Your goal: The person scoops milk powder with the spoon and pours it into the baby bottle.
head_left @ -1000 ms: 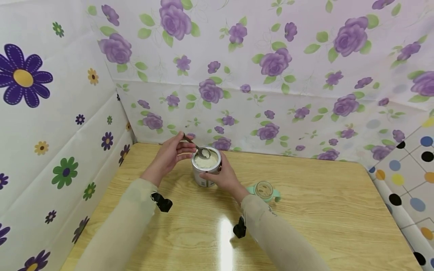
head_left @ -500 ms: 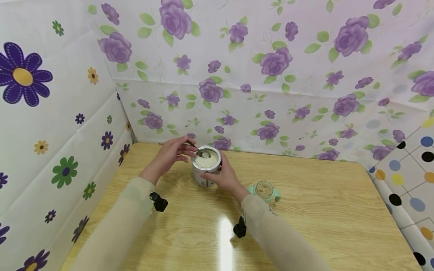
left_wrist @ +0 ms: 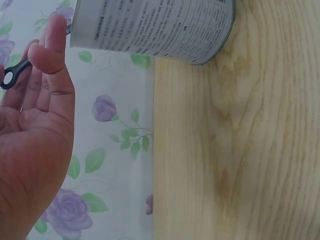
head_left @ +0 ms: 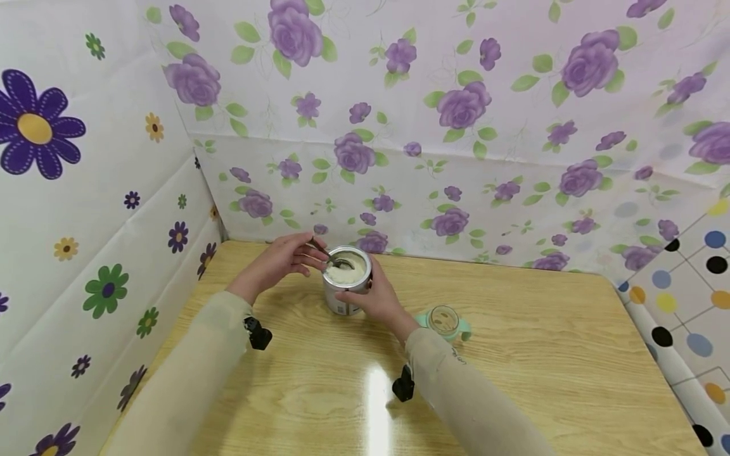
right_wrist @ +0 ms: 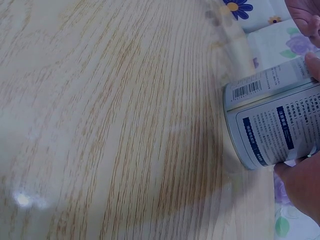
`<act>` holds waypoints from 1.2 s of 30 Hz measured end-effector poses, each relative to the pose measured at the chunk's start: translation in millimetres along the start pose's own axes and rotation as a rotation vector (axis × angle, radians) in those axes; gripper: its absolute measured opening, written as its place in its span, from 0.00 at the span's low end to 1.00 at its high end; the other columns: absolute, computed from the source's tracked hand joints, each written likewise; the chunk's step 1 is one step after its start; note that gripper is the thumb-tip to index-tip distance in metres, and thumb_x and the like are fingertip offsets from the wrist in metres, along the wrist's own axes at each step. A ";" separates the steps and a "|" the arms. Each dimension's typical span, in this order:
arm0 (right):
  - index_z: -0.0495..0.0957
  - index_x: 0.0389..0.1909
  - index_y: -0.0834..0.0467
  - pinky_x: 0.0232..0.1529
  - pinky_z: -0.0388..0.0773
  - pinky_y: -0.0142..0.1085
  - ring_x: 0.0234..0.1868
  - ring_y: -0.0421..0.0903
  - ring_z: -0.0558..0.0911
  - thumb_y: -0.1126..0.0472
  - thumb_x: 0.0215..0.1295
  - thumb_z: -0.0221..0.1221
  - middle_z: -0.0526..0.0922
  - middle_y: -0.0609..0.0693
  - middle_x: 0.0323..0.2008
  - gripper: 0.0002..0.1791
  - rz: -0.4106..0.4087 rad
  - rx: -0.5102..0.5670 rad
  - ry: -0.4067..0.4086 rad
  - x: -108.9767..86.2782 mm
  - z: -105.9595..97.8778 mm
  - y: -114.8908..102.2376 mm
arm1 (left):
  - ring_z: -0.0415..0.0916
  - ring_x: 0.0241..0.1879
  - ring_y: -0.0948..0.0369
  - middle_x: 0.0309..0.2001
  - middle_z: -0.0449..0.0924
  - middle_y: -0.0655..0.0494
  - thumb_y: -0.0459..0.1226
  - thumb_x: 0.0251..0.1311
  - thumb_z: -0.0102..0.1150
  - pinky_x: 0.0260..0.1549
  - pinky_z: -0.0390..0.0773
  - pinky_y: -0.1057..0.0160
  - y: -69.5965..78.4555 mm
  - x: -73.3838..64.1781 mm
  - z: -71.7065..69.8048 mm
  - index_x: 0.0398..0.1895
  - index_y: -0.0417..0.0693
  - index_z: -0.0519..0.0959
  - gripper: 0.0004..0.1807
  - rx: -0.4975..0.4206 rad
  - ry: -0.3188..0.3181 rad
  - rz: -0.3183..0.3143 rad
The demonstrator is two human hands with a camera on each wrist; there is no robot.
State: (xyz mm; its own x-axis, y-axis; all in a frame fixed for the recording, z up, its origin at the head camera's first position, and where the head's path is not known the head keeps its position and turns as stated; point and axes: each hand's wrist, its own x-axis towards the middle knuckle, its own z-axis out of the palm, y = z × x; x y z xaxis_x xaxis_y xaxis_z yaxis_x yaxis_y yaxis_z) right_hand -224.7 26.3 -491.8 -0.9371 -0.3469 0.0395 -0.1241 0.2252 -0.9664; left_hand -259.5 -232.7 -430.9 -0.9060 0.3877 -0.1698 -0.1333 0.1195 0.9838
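A metal can (head_left: 336, 296) of pale powder (head_left: 349, 275) stands uncovered near the table's back edge. My right hand (head_left: 377, 295) grips its right side, the thumb across the front; in the right wrist view the can's printed label (right_wrist: 272, 125) shows beside the fingers. With my left hand (head_left: 285, 259) I pinch a dark-handled spoon (head_left: 321, 248) at the can's left rim. Its bowl lies inside the mouth, over the powder. In the left wrist view the ringed handle end (left_wrist: 11, 77) sticks out past the fingers, and the can hides the bowl.
A small glass cup (head_left: 445, 320) with mint-green handles stands right of the can, close to my right wrist. The wooden table (head_left: 513, 373) meets a flowered sheet (head_left: 399, 190) at the back. Patterned sheets also hang along the left and right sides.
My left hand has shifted slightly left and down, tilting the spoon. The bowl, heaped with powder earlier, now appears lower and darker near the can's left side. My right hand stays put.
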 end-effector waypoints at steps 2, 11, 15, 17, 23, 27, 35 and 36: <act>0.52 0.85 0.51 0.73 0.66 0.64 0.77 0.60 0.68 0.59 0.64 0.77 0.67 0.57 0.77 0.56 0.009 -0.003 -0.001 -0.1 -0.2 -0.3 | 0.88 0.46 0.55 0.52 0.88 0.50 0.53 0.89 0.35 0.38 0.82 0.61 1.6 0.0 -1.7 0.64 0.40 0.76 0.28 0.015 -0.010 -0.014; 0.54 0.84 0.45 0.73 0.68 0.61 0.75 0.54 0.69 0.54 0.63 0.78 0.69 0.50 0.75 0.55 0.012 -0.021 0.015 4.1 1.3 11.7 | 0.88 0.46 0.56 0.53 0.88 0.48 0.54 0.88 0.34 0.36 0.81 0.63 7.1 -0.3 -5.9 0.71 0.35 0.72 0.33 0.060 -0.052 -0.077; 0.53 0.85 0.46 0.72 0.68 0.62 0.76 0.56 0.69 0.56 0.63 0.78 0.68 0.52 0.76 0.56 0.012 -0.015 0.020 2.7 1.5 9.3 | 0.88 0.45 0.57 0.52 0.88 0.50 0.53 0.89 0.33 0.36 0.80 0.64 9.2 1.4 -5.1 0.72 0.35 0.72 0.32 0.060 -0.047 -0.138; 0.53 0.85 0.47 0.72 0.67 0.63 0.76 0.57 0.69 0.56 0.63 0.78 0.68 0.53 0.77 0.56 0.008 -0.009 0.020 1.8 1.8 8.2 | 0.88 0.45 0.58 0.51 0.89 0.52 0.52 0.89 0.34 0.36 0.80 0.65 10.8 2.1 -4.2 0.71 0.36 0.73 0.31 0.051 -0.037 -0.174; 0.52 0.86 0.48 0.73 0.65 0.65 0.77 0.59 0.67 0.58 0.64 0.78 0.66 0.55 0.78 0.57 0.005 0.007 0.016 1.5 2.4 8.3 | 0.89 0.42 0.61 0.46 0.91 0.56 0.53 0.88 0.36 0.36 0.79 0.66 15.7 3.4 -0.7 0.70 0.37 0.75 0.31 0.025 -0.015 -0.241; 0.53 0.85 0.48 0.72 0.67 0.63 0.76 0.57 0.68 0.57 0.64 0.78 0.67 0.53 0.77 0.56 0.009 -0.004 0.015 3.0 2.5 9.3 | 0.89 0.39 0.63 0.41 0.91 0.58 0.52 0.89 0.35 0.35 0.78 0.68 17.6 5.5 2.0 0.70 0.34 0.74 0.31 0.005 0.005 -0.267; 0.54 0.85 0.46 0.72 0.68 0.61 0.75 0.55 0.69 0.56 0.63 0.78 0.68 0.52 0.76 0.56 0.003 -0.009 0.010 2.6 3.1 8.5 | 0.88 0.32 0.66 0.35 0.91 0.58 0.49 0.89 0.35 0.26 0.74 0.73 21.8 9.9 9.5 0.69 0.30 0.73 0.31 -0.119 0.091 -0.332; 0.54 0.85 0.47 0.72 0.68 0.61 0.76 0.56 0.69 0.57 0.63 0.78 0.68 0.52 0.77 0.56 0.002 -0.008 0.012 2.4 3.0 8.4 | 0.87 0.31 0.66 0.34 0.91 0.57 0.49 0.89 0.35 0.24 0.74 0.74 22.3 10.4 10.2 0.69 0.30 0.73 0.30 -0.147 0.107 -0.341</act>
State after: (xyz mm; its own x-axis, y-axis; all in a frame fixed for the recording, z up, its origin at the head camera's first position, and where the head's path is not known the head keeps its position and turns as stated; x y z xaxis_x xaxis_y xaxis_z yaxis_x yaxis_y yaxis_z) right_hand -227.1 24.6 -500.6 -0.9410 -0.3360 0.0408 -0.1251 0.2334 -0.9643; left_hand -267.7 -216.7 -411.3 -0.8356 0.2494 -0.4895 -0.4833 0.0897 0.8708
